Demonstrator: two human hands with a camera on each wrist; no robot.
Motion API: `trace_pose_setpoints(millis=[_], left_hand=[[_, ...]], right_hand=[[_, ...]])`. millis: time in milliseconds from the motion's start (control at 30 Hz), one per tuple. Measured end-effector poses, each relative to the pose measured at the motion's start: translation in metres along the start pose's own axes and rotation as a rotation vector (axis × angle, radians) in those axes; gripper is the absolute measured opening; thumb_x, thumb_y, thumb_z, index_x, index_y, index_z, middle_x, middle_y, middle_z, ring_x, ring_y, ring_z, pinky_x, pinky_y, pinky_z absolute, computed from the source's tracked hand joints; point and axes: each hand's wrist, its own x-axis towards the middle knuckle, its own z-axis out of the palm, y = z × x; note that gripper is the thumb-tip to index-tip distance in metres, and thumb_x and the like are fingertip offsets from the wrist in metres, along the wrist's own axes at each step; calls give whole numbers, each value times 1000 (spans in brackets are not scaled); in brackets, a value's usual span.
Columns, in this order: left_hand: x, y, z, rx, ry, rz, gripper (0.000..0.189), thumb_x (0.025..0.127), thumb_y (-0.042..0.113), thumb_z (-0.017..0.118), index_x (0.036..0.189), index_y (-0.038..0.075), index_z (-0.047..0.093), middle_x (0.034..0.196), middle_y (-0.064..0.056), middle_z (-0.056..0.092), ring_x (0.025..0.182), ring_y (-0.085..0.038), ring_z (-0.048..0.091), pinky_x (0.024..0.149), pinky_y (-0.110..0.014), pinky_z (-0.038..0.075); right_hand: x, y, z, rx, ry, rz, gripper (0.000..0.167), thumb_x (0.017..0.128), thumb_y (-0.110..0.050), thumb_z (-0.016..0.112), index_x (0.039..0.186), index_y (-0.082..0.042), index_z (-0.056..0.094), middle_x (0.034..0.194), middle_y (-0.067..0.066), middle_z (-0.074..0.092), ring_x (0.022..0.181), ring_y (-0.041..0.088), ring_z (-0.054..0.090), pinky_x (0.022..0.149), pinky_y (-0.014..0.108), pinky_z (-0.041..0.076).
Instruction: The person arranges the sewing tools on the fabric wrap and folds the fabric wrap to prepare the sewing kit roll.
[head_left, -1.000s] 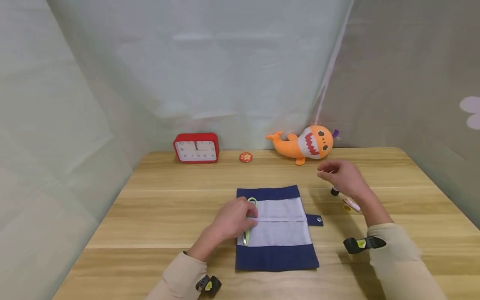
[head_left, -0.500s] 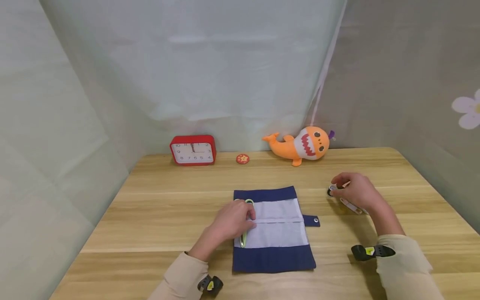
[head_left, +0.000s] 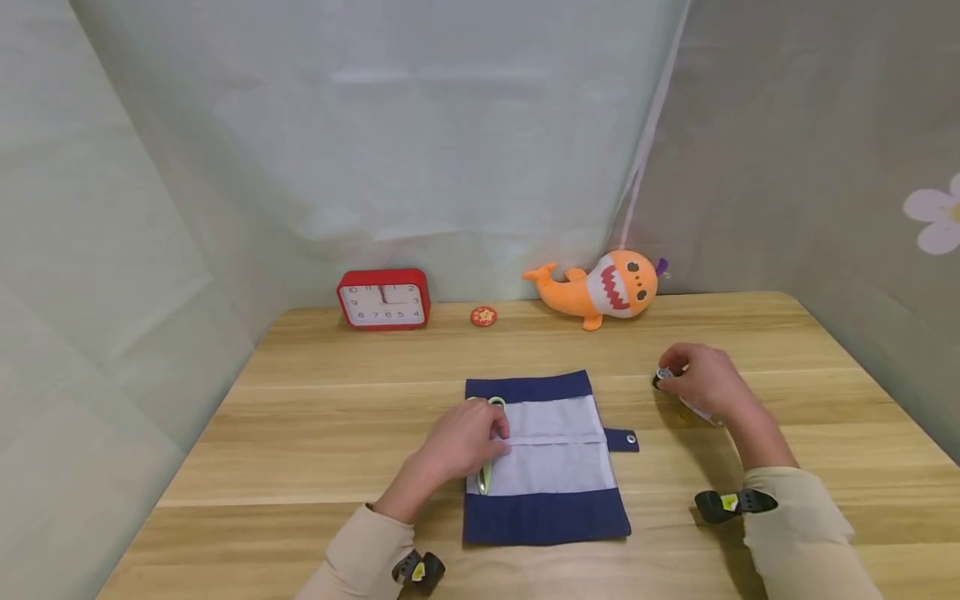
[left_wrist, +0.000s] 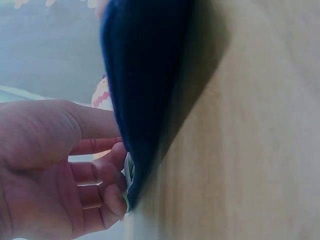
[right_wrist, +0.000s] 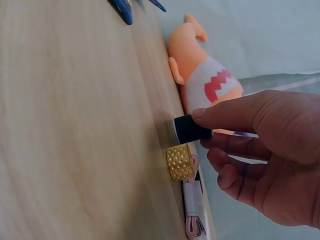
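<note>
In the head view, my right hand (head_left: 705, 382) pinches a small black thread spool (right_wrist: 192, 129) with pale ends between thumb and forefinger, close over the table. Right beside it are a dimpled gold thimble (right_wrist: 180, 162) and a pink bundle (right_wrist: 193, 197) in a white band. My left hand (head_left: 467, 437) rests at the left side of a spread-out navy roll-up pouch (head_left: 546, 517) with a pale lining. Its fingers bend loosely over green-handled scissors (head_left: 484, 479) lying along the lining; the hand hides their middle. Those fingertips touch the scissors in the left wrist view.
A wooden table (head_left: 315, 467) carries everything. Along its back edge stand a red clock (head_left: 384, 300), a round red badge (head_left: 483, 316) and an orange plush shark (head_left: 600, 287). The pouch's snap strap (head_left: 622, 440) points right. Cloth walls (head_left: 465, 150) enclose the table.
My right hand has come down from above the table onto the spool, and its thumb and forefinger now grip it. The left hand stays in place over the scissors.
</note>
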Motion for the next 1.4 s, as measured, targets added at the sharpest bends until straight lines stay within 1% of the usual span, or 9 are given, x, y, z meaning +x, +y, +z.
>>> trace_pose_setpoints(millis=[133,267,467,667,767,900,1067,1233,1400], left_hand=[[0,0,0,-2,2,2,13,90,16,85,87,13,73,78,2,58,75,-14,52,65,-26,40],[-1,0,0,6,3,5,13,90,17,84,85,14,72,78,3,57,74,-13,52,65,-26,40],[-1,1,0,7,-4,11,11,92,17,82,86,14,73,79,2,58,76,-14,52,66,-26,41],[-1,1,1,20,4,22,11,92,17,81,86,14,73,79,2,59,78,-14,52,66,-27,42],[-1,1,0,25,7,26,11,92,16,82,86,14,73,80,1,59,79,-15,53,67,-28,43],[0,2,0,27,0,28,11,92,17,82,85,14,73,81,1,60,80,-15,53,69,-29,44],[0,2,-1,31,-6,33,11,93,17,81,86,14,73,82,1,61,79,-15,54,69,-29,45],[0,3,-1,30,-7,39,8,92,15,81,89,11,74,83,0,62,80,-15,54,69,-30,46],[-1,2,-1,19,-10,27,7,93,16,81,91,11,76,83,0,63,81,-15,54,69,-29,45]], right_hand=[[1,-4,2,-6,35,-19,24,97,-16,73,115,0,71,112,21,71,94,32,63,80,44,54],[1,-16,2,30,59,-34,25,98,-19,73,117,-3,72,108,17,72,93,29,63,73,35,51],[-3,-48,-1,106,46,-66,26,97,-21,75,118,-6,73,105,13,72,94,28,62,73,33,51],[2,-82,6,165,7,-129,24,96,-23,77,116,-9,75,104,10,74,93,25,65,74,33,54],[6,-98,13,237,-46,-175,23,95,-20,77,115,-8,75,103,10,74,89,26,68,76,38,60],[10,-112,31,348,-152,-222,24,95,-18,78,115,-6,75,102,11,74,82,25,70,77,45,63],[12,-118,60,454,-279,-223,21,94,-16,79,112,-5,75,99,10,74,85,28,70,73,41,63],[10,-118,76,477,-359,-221,18,94,-13,77,110,-4,76,100,8,77,83,23,70,72,35,62],[9,-120,82,464,-378,-241,17,95,-13,75,109,-3,77,101,8,77,80,19,68,73,33,61]])
